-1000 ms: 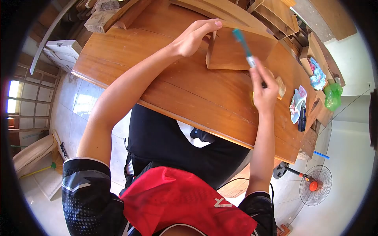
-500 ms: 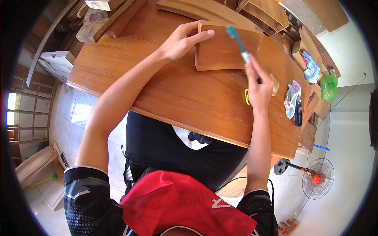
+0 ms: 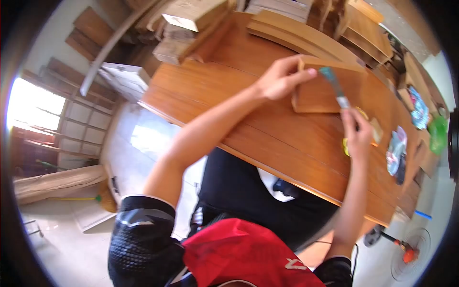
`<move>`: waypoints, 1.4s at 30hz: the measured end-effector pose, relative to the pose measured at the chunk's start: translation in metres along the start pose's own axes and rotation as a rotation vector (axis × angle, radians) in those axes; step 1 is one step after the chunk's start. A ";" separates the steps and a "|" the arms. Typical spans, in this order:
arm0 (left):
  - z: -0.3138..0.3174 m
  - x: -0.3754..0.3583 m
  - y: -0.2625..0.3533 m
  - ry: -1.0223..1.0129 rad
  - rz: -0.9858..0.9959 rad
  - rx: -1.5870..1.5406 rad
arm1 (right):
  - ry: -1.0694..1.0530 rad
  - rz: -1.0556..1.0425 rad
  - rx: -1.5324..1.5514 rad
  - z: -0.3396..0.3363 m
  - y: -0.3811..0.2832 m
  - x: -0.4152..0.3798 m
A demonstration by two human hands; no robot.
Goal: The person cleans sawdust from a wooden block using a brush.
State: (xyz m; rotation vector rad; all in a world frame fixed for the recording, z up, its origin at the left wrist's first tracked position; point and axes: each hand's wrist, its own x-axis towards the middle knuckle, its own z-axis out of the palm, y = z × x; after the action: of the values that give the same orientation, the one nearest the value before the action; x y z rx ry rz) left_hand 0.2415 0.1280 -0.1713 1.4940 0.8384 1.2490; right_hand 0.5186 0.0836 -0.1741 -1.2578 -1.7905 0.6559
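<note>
A brown wooden board point(image 3: 322, 95) stands tilted on the wooden table point(image 3: 267, 131). My left hand point(image 3: 282, 80) grips its upper left edge, the thumb lying over the front face. In my right hand point(image 3: 357, 133) is a green toothbrush point(image 3: 333, 86), held by the handle with its head pointing up and left. The brush head overlaps the board's upper part in this view, and the bristles are blurred. Beside the right hand, a yellow loop point(image 3: 345, 146) shows on the table, partly hidden by the hand.
A long curved wooden piece point(image 3: 301, 40) lies along the table's far side. Stacked timber point(image 3: 179, 43) is at the far left. At the right are a crumpled cloth point(image 3: 396, 149), a black object point(image 3: 400, 170) and a green plastic bag point(image 3: 437, 134). A fan point(image 3: 410, 256) stands on the floor.
The camera view has swung left, so everything appears shifted right and somewhat lower. The left hand still grips the board; the toothbrush remains in the right hand, over the board's face.
</note>
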 end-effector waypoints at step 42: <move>-0.003 0.000 0.015 0.032 -0.046 0.089 | -0.031 -0.013 -0.110 -0.002 0.001 0.006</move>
State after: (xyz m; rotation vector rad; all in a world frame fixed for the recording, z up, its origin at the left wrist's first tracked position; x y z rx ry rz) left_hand 0.2376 0.1246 -0.1574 1.5203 0.9555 1.2180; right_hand 0.5200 0.0894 -0.1724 -1.3146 -1.8806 0.5787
